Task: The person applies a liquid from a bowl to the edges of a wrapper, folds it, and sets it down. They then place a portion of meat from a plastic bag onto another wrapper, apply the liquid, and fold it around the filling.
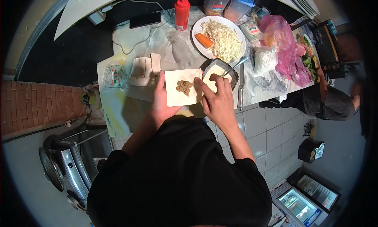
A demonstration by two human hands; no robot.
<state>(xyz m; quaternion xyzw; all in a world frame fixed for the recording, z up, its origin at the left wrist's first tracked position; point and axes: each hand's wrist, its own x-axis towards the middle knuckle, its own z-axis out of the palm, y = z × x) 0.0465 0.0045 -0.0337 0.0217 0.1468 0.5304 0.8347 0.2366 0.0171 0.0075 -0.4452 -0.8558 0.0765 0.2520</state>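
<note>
My left hand (161, 99) grips a square, pale wrapper sheet (173, 99) from its left side, the fingers passing underneath. On the sheet's middle lies a small heap of brown filling (184, 87). My right hand (219, 97) is beside the sheet, palm down, its thumb tip overlapping the right edge. Its other fingers curl over a dark bowl (235, 83) of creamy white paste, and the thumb and forefinger stand apart. A spoon (239, 64) leans in that bowl. Behind my left hand, a stack of folded pale wrappers (140, 69) rests on the table.
A white plate (195, 30) carries shredded cabbage and a carrot piece. Right of the bowl lies a knife (241, 89). At the back stand a red squeeze bottle (182, 14) and lidded tubs (238, 6); a pink plastic bag (289, 49) sits right. Another person (328, 99) is at the right.
</note>
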